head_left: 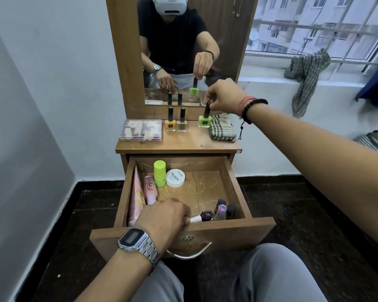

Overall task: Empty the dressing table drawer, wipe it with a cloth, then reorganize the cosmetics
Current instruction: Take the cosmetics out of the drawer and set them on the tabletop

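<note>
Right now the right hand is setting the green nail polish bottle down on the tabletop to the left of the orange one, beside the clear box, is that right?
Not quite. In the head view the right hand holds the green nail polish bottle by its cap to the right of the orange bottle and the beige bottle, beside the folded checked cloth, not the clear box.

White walls (52,73) meet in a corner at left. Dark wood-grain floor (314,214) with a white skirting line along the wall base. A brown wooden dressing table (183,144) stands against the wall; its mirror (183,40) sits in a wood frame. Barred window (314,29) at right, pale daylight, apartment blocks outside. A striped cloth (308,70) hangs over the white sill.
</note>
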